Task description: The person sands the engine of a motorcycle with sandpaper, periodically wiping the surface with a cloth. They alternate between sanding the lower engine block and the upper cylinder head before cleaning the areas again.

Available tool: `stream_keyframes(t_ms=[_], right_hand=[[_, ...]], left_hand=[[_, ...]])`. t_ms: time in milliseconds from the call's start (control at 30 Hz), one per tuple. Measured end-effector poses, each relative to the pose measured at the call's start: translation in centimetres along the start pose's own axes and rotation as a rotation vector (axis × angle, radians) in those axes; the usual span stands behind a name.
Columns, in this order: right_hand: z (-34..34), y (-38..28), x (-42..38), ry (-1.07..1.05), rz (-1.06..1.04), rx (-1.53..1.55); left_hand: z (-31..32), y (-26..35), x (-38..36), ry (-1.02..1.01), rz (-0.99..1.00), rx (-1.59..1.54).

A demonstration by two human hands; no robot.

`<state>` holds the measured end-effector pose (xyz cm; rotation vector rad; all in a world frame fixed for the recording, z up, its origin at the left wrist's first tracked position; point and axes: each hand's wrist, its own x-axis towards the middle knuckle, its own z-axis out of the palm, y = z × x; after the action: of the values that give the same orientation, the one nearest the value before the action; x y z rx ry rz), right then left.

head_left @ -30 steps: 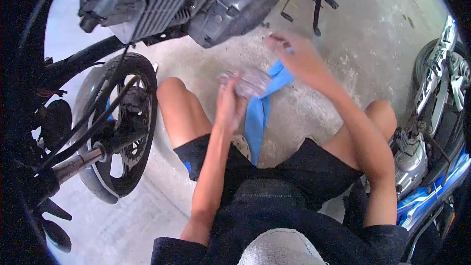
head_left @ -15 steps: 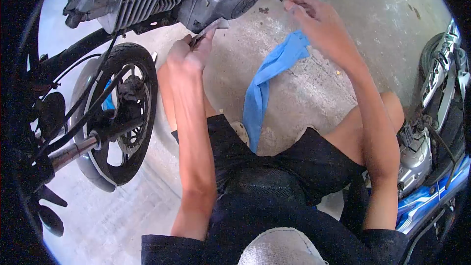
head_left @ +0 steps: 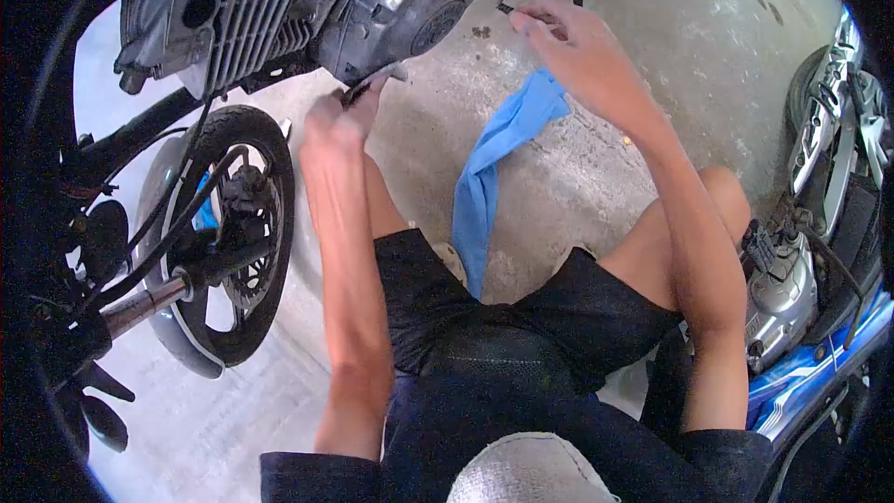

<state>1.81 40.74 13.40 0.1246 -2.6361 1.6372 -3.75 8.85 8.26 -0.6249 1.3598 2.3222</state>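
My left hand (head_left: 343, 116) has its fingers closed on a thin grey piece (head_left: 372, 80), just below the round metal engine cover (head_left: 400, 14). Its exact kind is too small to tell. To the right, my right hand (head_left: 559, 33) has thumb and fingers pinched together at the end of a dark lever (head_left: 508, 7) under the motorcycle. Whether the fingertips hold the lever or only lie beside it cannot be made out. A blue cloth (head_left: 494, 158) lies on the floor between my knees.
A front wheel (head_left: 275, 224) with a chrome fork tube (head_left: 144, 305) stands at the left. The finned engine block (head_left: 247, 14) fills the upper left. Another motorcycle with a silver engine (head_left: 782, 293) and blue bodywork is close at my right. Concrete floor (head_left: 670, 47) lies beyond.
The view has shifted slightly, so the engine sits lower and further left. Both hands stay near the same parts, my left with the grey piece still in its fingers.
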Motion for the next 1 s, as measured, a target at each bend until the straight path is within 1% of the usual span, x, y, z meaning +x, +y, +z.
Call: stream_keyframes(t_ms=[33,100,133,233,300,367,400,433,467,533,633,700,733,800,833,900,933,1000], right_hand=[[-0.1,0.0,0.2,0.018,-0.002,-0.006],[-0.3,0.0,0.1,0.032,0.01,-0.042],[-0.6,0.0,0.1,0.033,0.02,-0.051],[0.3,-0.3,-0.2,0.018,-0.006,-0.008],[0.5,0.8,0.2,0.042,-0.045,-0.022],[-0.2,0.6,0.3,0.045,-0.034,-0.019],[-0.1,0.5,-0.1,0.018,-0.02,0.001],[-0.1,0.4,-0.2,0.008,-0.018,0.008],[-0.2,0.3,-0.1,-0.018,-0.009,-0.006],[-0.2,0.1,0.1,-0.028,-0.016,-0.019],[-0.6,0.6,0.3,0.035,-0.034,-0.064],[-0.5,0.0,-0.4,0.007,-0.027,-0.019],[-0.3,-0.2,-0.6,0.007,-0.028,-0.013],[-0.7,-0.5,-0.6,-0.004,-0.024,0.02],[-0.9,-0.6,-0.7,0.001,-0.024,0.017],[-1.2,-0.7,-0.6,0.062,-0.089,-0.052],[-1.3,-0.8,-0.7,0.066,-0.091,-0.057],[-1.4,-0.9,-0.9,0.105,-0.097,-0.038]], left_hand=[[0.2,0.0,0.0,-0.061,0.059,0.339],[5.1,0.3,-4.3,0.147,-0.124,-1.162],[6.0,1.0,-4.3,0.241,-0.193,-1.127],[4.4,0.8,-6.4,0.22,-0.154,-1.175],[4.7,1.3,-6.4,0.132,-0.129,-1.209],[5.1,0.7,-5.8,0.061,-0.135,-1.258],[6.2,1.4,-6.7,0.059,-0.179,-1.261],[4.3,1.6,-5.7,-0.127,-0.21,-1.068],[3.9,1.7,-6.2,-0.12,-0.201,-1.065],[4.6,1.8,-7.2,-0.049,-0.116,-1.116],[7.3,0.0,-7.2,0.027,-0.032,-1.202],[9.7,-1.8,-9.4,-0.022,0.204,-1.022],[11.6,-3.3,-10.7,-0.019,0.209,-1.017],[15.3,-5.7,-12.0,0.335,0.661,0.118],[15.0,-6.2,-11.7,0.328,0.661,0.117],[14.0,-7.4,-10.2,0.137,1.28,1.376],[14.3,-6.7,-9.2,0.135,1.285,1.37],[15.0,-4.4,-6.4,-0.04,1.446,1.983]])
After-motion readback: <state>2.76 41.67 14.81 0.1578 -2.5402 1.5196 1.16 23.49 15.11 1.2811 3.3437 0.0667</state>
